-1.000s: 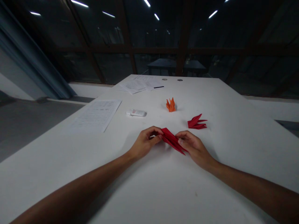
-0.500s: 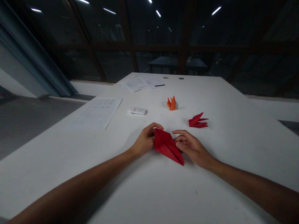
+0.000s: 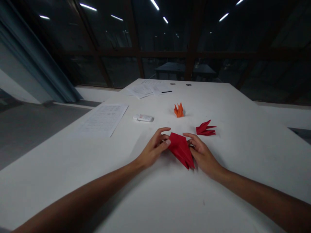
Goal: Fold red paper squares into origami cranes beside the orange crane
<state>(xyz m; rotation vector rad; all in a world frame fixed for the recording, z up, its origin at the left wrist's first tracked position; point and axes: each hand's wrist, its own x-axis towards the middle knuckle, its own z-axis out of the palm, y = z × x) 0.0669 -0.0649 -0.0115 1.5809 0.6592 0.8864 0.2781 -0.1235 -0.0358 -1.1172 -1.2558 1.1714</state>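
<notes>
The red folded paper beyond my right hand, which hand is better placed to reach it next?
Probably the right hand: the red folded paper lies just beyond it. The left hand is farther off, across the other red paper, which it grips.

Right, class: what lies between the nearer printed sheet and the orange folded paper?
A small white item lies between the printed sheet and the orange paper, in the head view.

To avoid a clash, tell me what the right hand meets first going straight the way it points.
The right hand would first meet the red folded paper it touches; beyond that, probably the left hand, though depth is unclear.
</notes>
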